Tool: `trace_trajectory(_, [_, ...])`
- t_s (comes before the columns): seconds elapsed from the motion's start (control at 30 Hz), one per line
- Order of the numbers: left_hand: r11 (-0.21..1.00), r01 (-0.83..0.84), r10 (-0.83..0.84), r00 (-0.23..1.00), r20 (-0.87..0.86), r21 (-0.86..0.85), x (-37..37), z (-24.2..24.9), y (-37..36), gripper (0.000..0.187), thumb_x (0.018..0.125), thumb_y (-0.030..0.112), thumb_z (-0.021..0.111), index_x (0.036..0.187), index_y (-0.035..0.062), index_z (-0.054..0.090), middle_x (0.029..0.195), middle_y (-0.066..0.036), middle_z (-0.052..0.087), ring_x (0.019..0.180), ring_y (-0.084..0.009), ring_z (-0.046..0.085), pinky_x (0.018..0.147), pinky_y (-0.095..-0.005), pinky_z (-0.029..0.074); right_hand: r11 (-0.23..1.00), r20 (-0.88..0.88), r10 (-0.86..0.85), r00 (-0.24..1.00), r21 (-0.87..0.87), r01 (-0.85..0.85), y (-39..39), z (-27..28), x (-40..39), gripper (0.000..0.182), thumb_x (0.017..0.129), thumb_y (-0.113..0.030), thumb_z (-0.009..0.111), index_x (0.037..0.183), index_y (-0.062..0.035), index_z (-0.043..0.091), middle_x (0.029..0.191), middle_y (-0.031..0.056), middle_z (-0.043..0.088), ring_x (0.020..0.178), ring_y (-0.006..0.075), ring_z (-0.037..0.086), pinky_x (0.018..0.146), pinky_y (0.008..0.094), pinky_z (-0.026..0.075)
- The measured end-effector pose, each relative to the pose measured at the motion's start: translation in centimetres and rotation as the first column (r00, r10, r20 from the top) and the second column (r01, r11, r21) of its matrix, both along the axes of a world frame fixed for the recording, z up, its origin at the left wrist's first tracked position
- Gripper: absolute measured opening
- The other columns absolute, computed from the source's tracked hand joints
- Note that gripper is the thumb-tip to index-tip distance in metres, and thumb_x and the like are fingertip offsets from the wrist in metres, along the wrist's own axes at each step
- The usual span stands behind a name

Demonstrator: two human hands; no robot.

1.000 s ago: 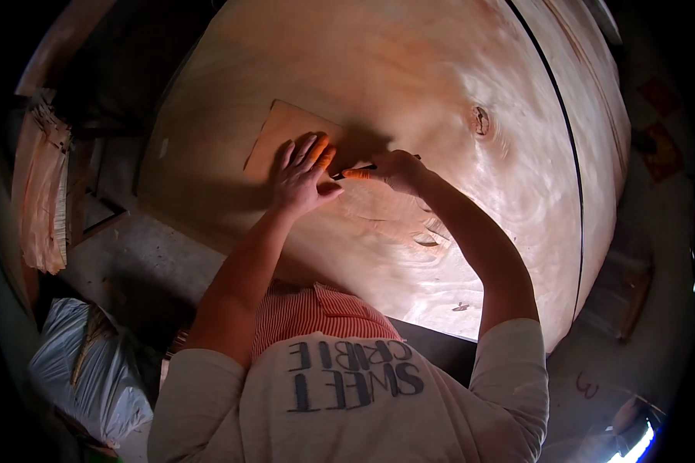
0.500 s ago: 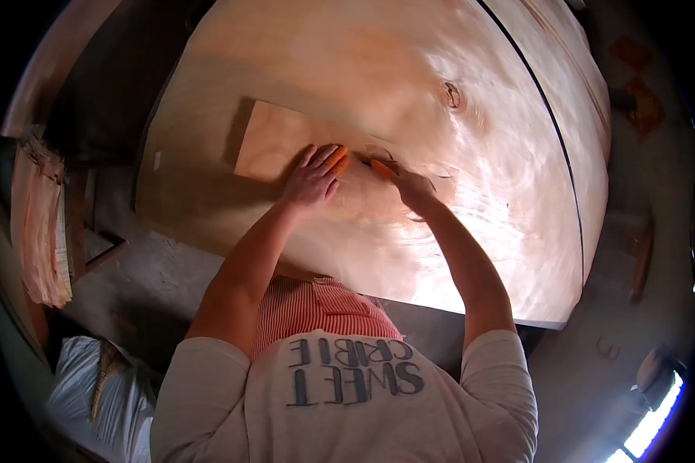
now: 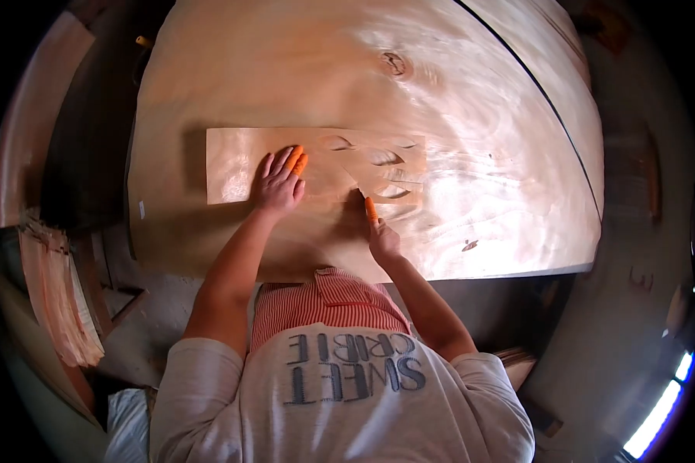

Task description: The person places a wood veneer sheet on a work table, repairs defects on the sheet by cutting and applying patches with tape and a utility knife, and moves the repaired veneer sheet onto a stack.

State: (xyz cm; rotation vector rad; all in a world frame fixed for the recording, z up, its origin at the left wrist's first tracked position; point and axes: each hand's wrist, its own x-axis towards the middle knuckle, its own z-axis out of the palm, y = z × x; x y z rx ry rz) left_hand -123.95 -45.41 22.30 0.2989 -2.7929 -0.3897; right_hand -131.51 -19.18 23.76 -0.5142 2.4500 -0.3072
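The broad wood sheet [image 3: 247, 85] takes up most of the work area; a dark curved line crosses its right side. A rectangular thin wood piece [image 3: 228, 166] lies on the sheet, toward its near edge and in front of the person. A stack of thin sheets [image 3: 60, 301] is at the far left, apart from the broad sheet. The left hand [image 3: 280, 187] lies spread, palm down, on the middle part of the piece. The right hand [image 3: 384, 241], just off the near edge of the piece, is closed around a slim dark tool [image 3: 362, 193]. Orange coverings [image 3: 296, 160] are on fingers of both hands. Several eye-shaped gaps mark the right end of the piece; their depth cannot be determined. The tool's tip is at the piece, just inside its near edge; contact cannot be confirmed.
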Motion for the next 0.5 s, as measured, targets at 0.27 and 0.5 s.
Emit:
trace_trajectory(0.27, [0.998, 0.033, -0.031, 0.998, 0.047, -0.048, 0.2, 1.1, 0.4, 0.047, 0.08, 0.026, 0.045, 0.123, 0.0072, 0.041, 0.132, -0.007, 0.035, 0.124, -0.0197, 0.028, 0.102, -0.0401, 0.018, 0.806, 0.175, -0.375, 0.91, -0.423, 0.414, 0.6, 0.5, 1.4, 0.035, 0.083, -0.023, 0.05, 0.115, -0.0067, 0.05, 0.056, 0.0064, 0.05, 0.046, 0.0135, 0.047, 0.042, 0.0293, 0.036])
trace_trajectory(0.5, [0.994, 0.029, -0.021, 0.996, 0.083, -0.104, 0.2, 0.1, 0.3, 0.045, 0.081, 0.03, 0.044, 0.121, 0.009, 0.044, 0.134, -0.005, 0.033, 0.125, -0.0174, 0.025, 0.102, -0.0405, 0.015, 0.141, 0.842, -0.289, 0.456, -0.434, 0.89, -1.9, 1.0, 0.6, 0.034, 0.089, -0.019, 0.043, 0.123, -0.0123, 0.043, 0.097, 0.0009, 0.06, 0.069, 0.0044, 0.049, 0.052, 0.0181, 0.035])
